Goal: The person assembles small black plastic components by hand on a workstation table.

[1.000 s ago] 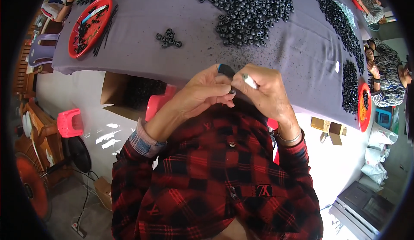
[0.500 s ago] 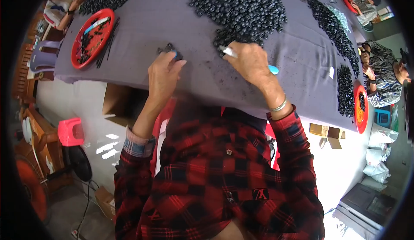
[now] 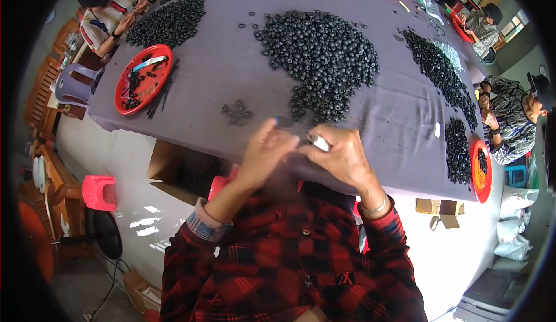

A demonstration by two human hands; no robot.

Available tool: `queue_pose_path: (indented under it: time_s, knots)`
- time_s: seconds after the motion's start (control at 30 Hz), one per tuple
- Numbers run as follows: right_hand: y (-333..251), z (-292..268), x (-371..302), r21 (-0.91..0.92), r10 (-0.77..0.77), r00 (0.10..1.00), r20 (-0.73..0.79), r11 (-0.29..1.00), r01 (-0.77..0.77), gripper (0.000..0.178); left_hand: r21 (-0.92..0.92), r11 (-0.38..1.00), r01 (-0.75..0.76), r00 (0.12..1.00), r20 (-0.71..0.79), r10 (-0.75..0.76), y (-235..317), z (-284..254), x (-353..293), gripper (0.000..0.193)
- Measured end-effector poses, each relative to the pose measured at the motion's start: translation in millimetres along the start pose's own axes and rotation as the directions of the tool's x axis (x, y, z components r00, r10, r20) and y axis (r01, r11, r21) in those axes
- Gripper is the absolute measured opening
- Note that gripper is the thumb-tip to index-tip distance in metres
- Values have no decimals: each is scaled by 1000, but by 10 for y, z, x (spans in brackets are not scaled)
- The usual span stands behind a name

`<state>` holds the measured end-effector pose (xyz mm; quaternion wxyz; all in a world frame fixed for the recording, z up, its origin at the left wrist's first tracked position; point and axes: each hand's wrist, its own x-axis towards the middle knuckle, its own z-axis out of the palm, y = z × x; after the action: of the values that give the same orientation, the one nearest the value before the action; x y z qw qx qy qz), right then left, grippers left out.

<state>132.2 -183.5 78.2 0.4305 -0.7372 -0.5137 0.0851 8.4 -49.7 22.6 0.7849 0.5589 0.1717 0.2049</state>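
Both my hands meet over the near edge of the cloth-covered table. My right hand [image 3: 341,155] is closed round a slim hand tool [image 3: 320,143]; only its white part shows between thumb and fingers. Facing it, my left hand [image 3: 263,155] is smeared by motion, with something blue about a fingertip. Whether it pinches a piece cannot be made out. Beyond the hands lies a big pile of small, round black pieces with holes [image 3: 318,50]. A small group of the same black pieces [image 3: 236,112] sits apart, just beyond my left hand.
At the left, a red tray [image 3: 120,101] holds black scraps and a white-and-blue tool, beside thin black strips [image 3: 164,93]. Another black pile [image 3: 174,24] is near a co-worker at far left. Long black piles [image 3: 440,70] and a red tray [image 3: 487,190] lie right, near other people.
My left hand has moved right, away from the small group, toward my right hand. My right hand has drawn back from the big pile with the tool. The view has tipped upward.
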Motion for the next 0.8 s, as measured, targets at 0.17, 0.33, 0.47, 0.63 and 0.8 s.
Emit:
queue_pose_path:
  time_s: [0.17,0.33,0.47,0.63,0.8]
  knots:
    - [-32,-49,-166,135,39,998,43,990,-44,14,-233,919,318,926,283,-249,-7,116,-61,22]
    - [-87,-30,-207,82,-43,999,11,996,42,17,-276,826,491,836,415,-358,-93,68,-77,25]
    - [-37,-45,-235,91,-44,998,47,995,40,18,-259,816,516,816,437,-378,1,92,-69,22]
    - [-7,-75,-225,193,-119,985,127,977,93,20,-302,816,493,827,454,-332,-91,41,-78,19]
    - [53,-18,-249,260,-51,998,42,965,39,19,-359,870,338,913,350,-210,-44,140,-157,24]
